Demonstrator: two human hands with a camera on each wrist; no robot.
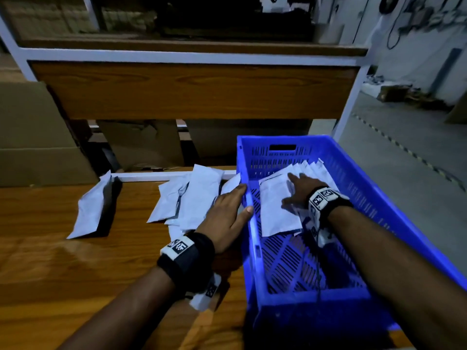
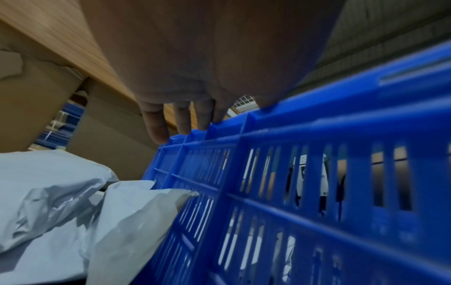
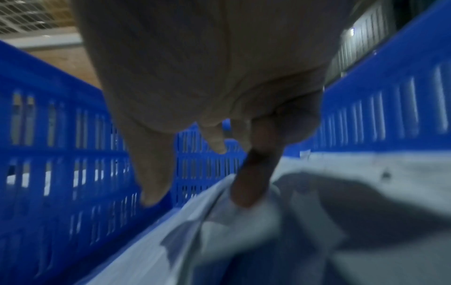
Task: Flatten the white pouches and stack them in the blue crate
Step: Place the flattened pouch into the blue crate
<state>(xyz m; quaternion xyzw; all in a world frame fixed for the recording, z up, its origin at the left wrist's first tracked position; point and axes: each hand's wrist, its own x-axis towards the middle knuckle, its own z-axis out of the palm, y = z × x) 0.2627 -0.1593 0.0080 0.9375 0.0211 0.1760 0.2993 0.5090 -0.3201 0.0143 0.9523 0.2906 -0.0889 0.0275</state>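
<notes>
A wooden table (image 1: 75,261) is seen, with a blue crate (image 1: 379,198) set on its right side. A pile of white pouches (image 1: 197,195) is spread at the table's far edge, just beside the crate's left wall. One more pouch (image 1: 91,208) is laid apart, toward the far left. Inside the crate, near its far end, a stack of pouches (image 1: 275,210) is laid. The right hand (image 1: 298,193) is pressed flat on this stack, fingers (image 3: 249,189) straight and spread. The left hand (image 1: 225,218) is rested on the crate's left rim, fingers (image 2: 156,125) straight and close together.
</notes>
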